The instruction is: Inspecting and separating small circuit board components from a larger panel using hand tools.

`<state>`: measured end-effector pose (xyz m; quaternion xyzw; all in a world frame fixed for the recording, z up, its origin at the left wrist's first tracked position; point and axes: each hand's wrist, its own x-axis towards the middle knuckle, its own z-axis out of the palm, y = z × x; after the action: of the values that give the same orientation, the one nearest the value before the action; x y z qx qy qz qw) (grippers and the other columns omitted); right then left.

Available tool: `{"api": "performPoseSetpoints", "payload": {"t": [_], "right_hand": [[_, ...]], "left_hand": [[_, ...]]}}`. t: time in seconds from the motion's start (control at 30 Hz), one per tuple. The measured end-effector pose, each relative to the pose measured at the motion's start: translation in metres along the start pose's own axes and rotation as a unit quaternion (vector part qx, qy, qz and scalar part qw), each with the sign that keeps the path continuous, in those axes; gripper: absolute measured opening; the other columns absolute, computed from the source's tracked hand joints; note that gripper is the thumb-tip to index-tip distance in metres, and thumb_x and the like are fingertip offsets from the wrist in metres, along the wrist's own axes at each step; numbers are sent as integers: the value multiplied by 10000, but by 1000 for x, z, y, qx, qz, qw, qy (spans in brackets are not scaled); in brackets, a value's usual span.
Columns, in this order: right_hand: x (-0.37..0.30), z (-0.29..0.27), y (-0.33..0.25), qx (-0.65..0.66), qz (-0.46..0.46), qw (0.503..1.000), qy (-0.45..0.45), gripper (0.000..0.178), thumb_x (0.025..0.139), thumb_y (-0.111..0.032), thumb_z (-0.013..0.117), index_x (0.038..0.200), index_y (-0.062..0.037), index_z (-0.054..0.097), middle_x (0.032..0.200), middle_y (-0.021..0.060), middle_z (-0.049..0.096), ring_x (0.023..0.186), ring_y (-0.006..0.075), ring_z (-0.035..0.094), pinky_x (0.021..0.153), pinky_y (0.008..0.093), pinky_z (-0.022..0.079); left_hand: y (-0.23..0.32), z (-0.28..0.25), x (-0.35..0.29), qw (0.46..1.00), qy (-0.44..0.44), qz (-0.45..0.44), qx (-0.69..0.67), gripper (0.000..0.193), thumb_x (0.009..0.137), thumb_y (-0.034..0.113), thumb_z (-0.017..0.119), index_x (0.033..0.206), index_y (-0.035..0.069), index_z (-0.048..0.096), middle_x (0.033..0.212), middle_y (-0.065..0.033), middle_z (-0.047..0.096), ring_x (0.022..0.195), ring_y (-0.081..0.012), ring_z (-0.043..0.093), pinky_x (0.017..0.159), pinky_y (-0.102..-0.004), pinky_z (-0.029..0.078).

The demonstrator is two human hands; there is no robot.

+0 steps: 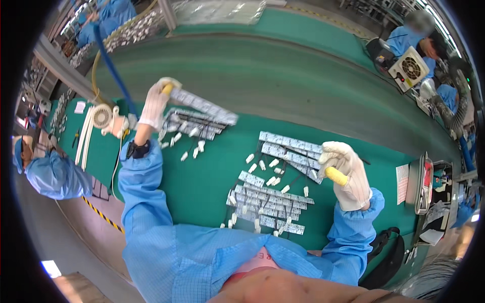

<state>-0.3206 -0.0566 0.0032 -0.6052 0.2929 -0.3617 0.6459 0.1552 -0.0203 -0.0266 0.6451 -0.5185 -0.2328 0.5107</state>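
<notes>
My left hand [157,102], in a white glove with a yellow finger cover, is closed on one end of a pale circuit board strip [204,106]. That strip slants down to the right, above a pile of similar strips [194,123] with black wires and white connectors. Gloved the same way, my right hand [346,174] is at the right end of a fanned group of strips [290,146]. Its fingers are curved, with the yellow-covered thumb apart from them; no held thing shows. Nearer me lies another group of strips [273,202], roughly parallel, with wires and white connectors.
Beyond the green work table [197,187] runs a green conveyor belt [242,70]. A small blower [106,118] stands at left, and a boxy fan [409,68] at far right. A metal tray [422,184] sits at the right edge. Other people in blue work nearby.
</notes>
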Motion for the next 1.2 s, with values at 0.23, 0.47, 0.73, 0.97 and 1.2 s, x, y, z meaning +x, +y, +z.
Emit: {"api": "performPoseSetpoints", "payload": {"t": [0.23,0.47,0.73,0.97,1.2], "right_hand": [[2,-6,5,4,18,999,-26,584,796,-357,725,1196,5,500,956,99,609,765,166,617,672,278,489],[12,-13,0,5,4,1000,-26,524,840,-345,687,1190,2,510,954,89,610,772,160,601,694,274,484],[6,-15,-3,30,2,999,-37,413,884,-259,644,1178,0,515,956,82,613,784,145,598,721,273,485],[-3,-11,-5,-32,-3,999,-40,312,923,-186,591,1170,-8,522,962,89,620,830,159,618,753,285,508],[21,-33,31,-527,-75,846,26,417,786,-141,712,1153,-38,545,1023,148,621,926,278,620,781,364,519]], "left_hand": [[-52,3,-2,953,-24,145,267,376,807,45,583,1177,109,572,1128,-102,610,1009,-310,591,876,-364,461],[-24,0,-46,918,-209,154,298,709,575,234,739,1231,88,512,1268,-149,474,1258,-355,424,1131,-557,85],[-52,26,42,968,123,-166,140,509,763,158,680,1241,61,533,1277,-183,480,1116,-257,534,762,-347,505],[-73,45,95,933,265,45,240,433,915,197,447,1331,78,439,1369,-163,415,1271,-289,394,1028,-349,352],[35,121,-19,962,-133,218,95,414,836,53,609,1239,93,521,1356,-133,449,1260,-295,432,1039,-406,364]]}}
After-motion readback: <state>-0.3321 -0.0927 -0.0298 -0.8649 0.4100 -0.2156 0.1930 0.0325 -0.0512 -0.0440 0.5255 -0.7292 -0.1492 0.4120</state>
